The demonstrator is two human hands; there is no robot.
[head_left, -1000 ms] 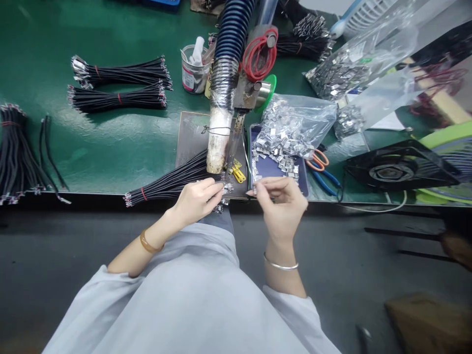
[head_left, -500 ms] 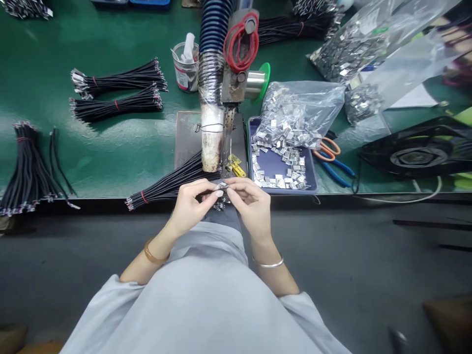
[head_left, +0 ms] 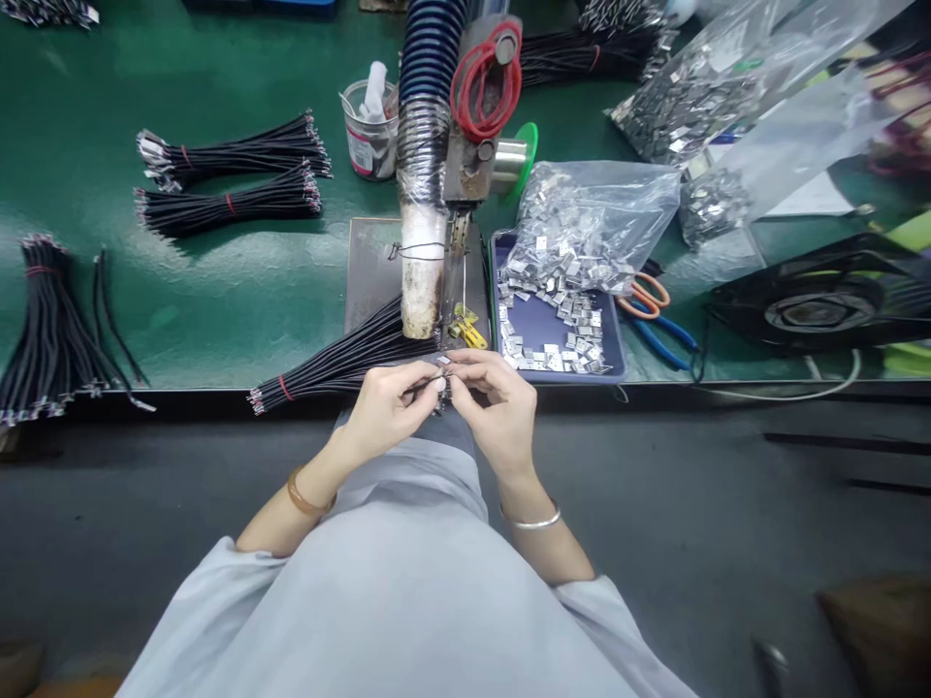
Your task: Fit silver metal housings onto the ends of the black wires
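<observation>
At the bench's front edge, my left hand (head_left: 387, 405) and my right hand (head_left: 498, 409) meet fingertip to fingertip. The left thumb and forefinger pinch a thin black cable (head_left: 416, 388). In the right hand's closed fingertips is something small, mostly hidden; a small metal connector (head_left: 443, 360) shows by those fingers. Just left of my hands a red-banded bundle of black cables (head_left: 341, 359) lies over the edge of a dark board. A soldering machine's head (head_left: 465, 165) and a taped suction hose (head_left: 422, 281) stand directly behind the fingers.
A blue tray (head_left: 617, 364) holds loose metal connectors and a bag (head_left: 589, 213) of them. Right of it lie orange-handled scissors (head_left: 650, 296), blue-handled pliers (head_left: 669, 344) and a black fan (head_left: 821, 301). More cable bundles (head_left: 229, 204) lie left; a solder spool (head_left: 515, 165) sits behind.
My hands stay together at the bench edge, with the fingertips shifted slightly. The small connector by the fingers has changed its angle. The whole view has shifted a little.
</observation>
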